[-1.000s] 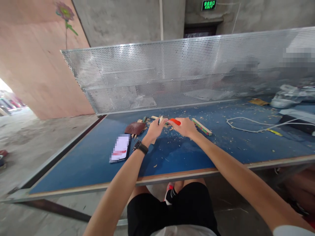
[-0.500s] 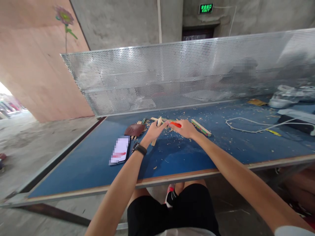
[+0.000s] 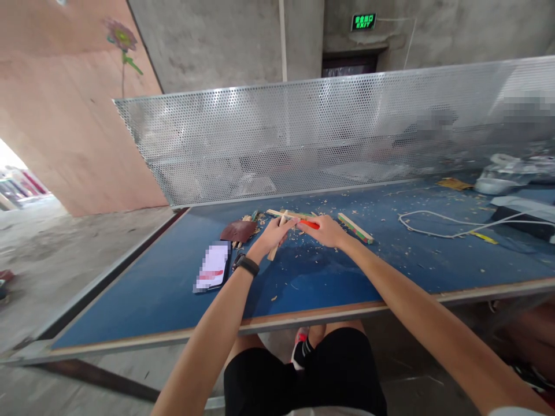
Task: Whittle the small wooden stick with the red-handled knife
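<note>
My left hand (image 3: 272,236) is closed around a pale wooden stick (image 3: 272,253), whose narrowed tip rises above the fingers and whose lower end slants out below. In my right hand (image 3: 328,230) is an orange-handled knife (image 3: 309,224), gripped just to the right of the stick. The left thumb reaches across to the front of the orange handle, and the two hands nearly meet there. I cannot make out the blade. Wood shavings (image 3: 303,245) lie scattered on the blue table (image 3: 295,286) beneath and around both hands.
A phone (image 3: 212,266) lies left of my left wrist, near brown sandpaper-like sheet (image 3: 238,231) on thin sticks. Right of my hands is a striped wooden strip (image 3: 355,228). A white cable (image 3: 451,234) loops farther right. Perforated metal panel (image 3: 277,144) bounds the table's back.
The stick's tip sits slightly lower and leans more to the right. Both hands keep their grips, and the whole view has shifted a little.
</note>
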The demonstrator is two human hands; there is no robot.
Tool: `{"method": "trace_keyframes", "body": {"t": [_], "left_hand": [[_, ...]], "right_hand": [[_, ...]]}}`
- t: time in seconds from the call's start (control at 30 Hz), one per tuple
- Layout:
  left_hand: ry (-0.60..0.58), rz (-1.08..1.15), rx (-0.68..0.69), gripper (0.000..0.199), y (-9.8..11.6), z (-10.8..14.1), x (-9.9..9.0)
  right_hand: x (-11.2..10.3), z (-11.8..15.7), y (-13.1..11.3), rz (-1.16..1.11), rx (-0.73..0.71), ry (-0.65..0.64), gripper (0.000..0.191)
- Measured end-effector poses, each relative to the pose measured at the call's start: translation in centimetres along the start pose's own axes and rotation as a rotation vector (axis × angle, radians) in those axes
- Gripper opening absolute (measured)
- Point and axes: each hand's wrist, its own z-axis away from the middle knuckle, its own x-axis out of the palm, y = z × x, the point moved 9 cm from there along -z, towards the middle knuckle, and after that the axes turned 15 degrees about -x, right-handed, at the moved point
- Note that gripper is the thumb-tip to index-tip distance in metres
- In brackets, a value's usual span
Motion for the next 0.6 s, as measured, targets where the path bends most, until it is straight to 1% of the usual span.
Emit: {"method": "trace_keyframes", "body": {"t": [0.17, 0.27, 0.37, 0.47, 0.6], "left_hand": [[0.006, 0.009, 0.014, 0.059, 0.3, 0.3, -0.2], [0.018, -0.03, 0.028, 0.057, 0.3, 0.2, -0.2], [0.031, -0.077, 0.031, 0.056, 0.3, 0.1, -0.3], [0.046, -0.114, 0.049, 0.055, 0.4, 0.0, -0.5], [0.098, -0.115, 0.074, 0.051, 0.5, 0.2, -0.9]], "right_hand": [[0.2, 0.0, 0.3, -0.012, -0.013, 0.004, 0.075], [0.3, 0.0, 0.2, -0.012, -0.01, -0.008, 0.073], [0.1, 0.1, 0.2, 0.002, 0.024, -0.009, 0.072], [-0.2, 0.1, 0.2, 0.07, 0.068, 0.013, 0.071], [-0.8, 0.1, -0.2, 0.213, 0.092, 0.044, 0.07]]}}
